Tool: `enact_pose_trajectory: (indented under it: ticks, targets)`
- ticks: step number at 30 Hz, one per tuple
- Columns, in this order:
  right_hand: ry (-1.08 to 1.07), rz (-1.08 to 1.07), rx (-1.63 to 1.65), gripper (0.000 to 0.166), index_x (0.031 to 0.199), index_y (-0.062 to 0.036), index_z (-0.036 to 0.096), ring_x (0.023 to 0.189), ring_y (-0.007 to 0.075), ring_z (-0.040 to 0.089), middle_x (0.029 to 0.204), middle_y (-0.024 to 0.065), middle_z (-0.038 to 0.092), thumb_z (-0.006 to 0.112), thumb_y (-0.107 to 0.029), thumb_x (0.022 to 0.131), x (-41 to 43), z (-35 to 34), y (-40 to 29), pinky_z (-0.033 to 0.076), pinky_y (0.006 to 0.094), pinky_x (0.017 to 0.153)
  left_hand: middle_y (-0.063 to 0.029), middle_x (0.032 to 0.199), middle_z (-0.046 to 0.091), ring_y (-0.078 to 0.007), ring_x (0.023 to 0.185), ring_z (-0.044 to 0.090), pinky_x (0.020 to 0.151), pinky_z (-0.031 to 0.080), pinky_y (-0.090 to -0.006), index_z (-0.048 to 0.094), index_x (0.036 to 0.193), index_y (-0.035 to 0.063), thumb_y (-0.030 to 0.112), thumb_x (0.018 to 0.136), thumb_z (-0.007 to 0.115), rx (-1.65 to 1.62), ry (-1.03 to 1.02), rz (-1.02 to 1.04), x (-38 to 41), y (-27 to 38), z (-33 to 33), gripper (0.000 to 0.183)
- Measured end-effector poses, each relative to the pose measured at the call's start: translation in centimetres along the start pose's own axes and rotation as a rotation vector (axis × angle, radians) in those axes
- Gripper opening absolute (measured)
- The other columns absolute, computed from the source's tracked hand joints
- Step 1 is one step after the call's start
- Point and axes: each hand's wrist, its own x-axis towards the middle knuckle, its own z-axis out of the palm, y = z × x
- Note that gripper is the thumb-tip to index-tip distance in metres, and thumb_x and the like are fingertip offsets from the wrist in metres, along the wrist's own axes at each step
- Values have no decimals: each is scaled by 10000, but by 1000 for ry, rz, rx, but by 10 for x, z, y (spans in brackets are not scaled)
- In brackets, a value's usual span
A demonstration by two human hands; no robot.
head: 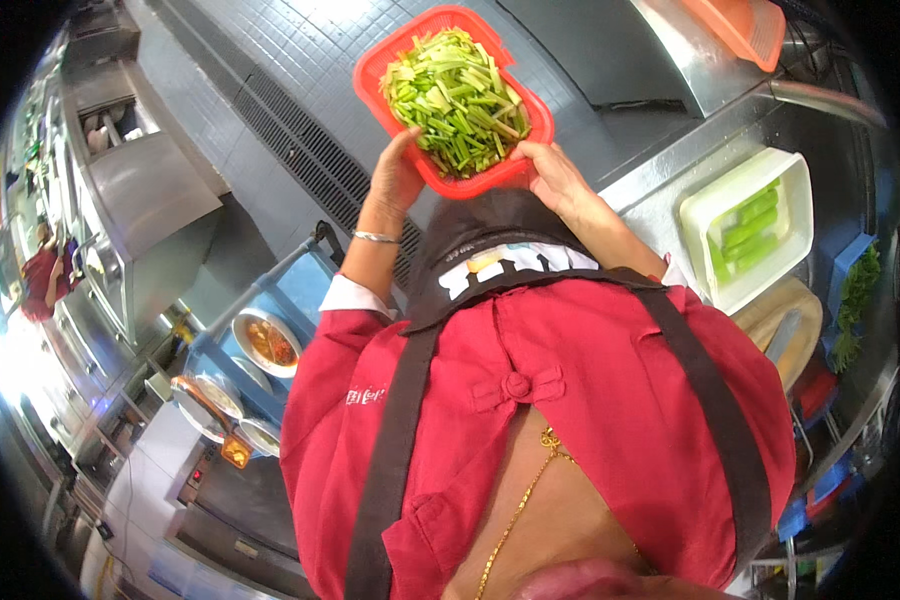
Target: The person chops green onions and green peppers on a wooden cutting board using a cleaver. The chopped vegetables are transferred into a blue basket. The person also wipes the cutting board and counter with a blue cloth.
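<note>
In front of me, over the tiled floor, I hold a red plastic basket (541,120) between my two hands. Cut green stalks, which look like celery (457,97), fill it in a heap. My left hand (397,176) grips the near left side, its thumb on the rim. On the near right side, my right hand (555,172) holds the rim in the same way. The undersides of the basket and most of the fingers are hidden.
At right, a metal counter bears a white tub (769,277) with green pieces, a round wooden board (799,337) with a blade, and an orange basket (765,37). A blue cart (266,281) with bowls stands at left. A floor drain grate (300,131) runs beneath. Another person (45,281) is far left.
</note>
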Motion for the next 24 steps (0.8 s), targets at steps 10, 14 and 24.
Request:
enact_pose_trajectory:
  ticks: [10, 14, 24]
  targets:
    - [247, -124, 18, 395, 1151, -5, 522, 799, 180, 619, 917, 79, 599, 515, -23, 756, 60, -11, 29, 554, 351, 706, -112, 1129, 606, -235, 968, 585, 834, 460, -442, 526, 1169, 79, 303, 897, 566, 304, 387, -242, 177, 146, -120, 355]
    - [456, -152, -10, 327, 1075, 16, 566, 731, 148, 619, 884, 61, 619, 527, -37, 754, 77, 0, 43, 543, 290, 637, -101, 1017, 640, -224, 893, 615, 771, 498, -414, 524, 1164, 54, 232, 906, 554, 518, 216, -29, 291, 210, -104, 315]
    - [562, -114, 129, 534, 1292, 11, 447, 1098, 266, 577, 1226, 130, 564, 511, -17, 763, 114, 15, 36, 506, 424, 909, -210, 1251, 555, -326, 1115, 565, 956, 439, -375, 475, 1287, -24, 77, 728, 550, 1075, -473, 767, 491, 225, 99, 573]
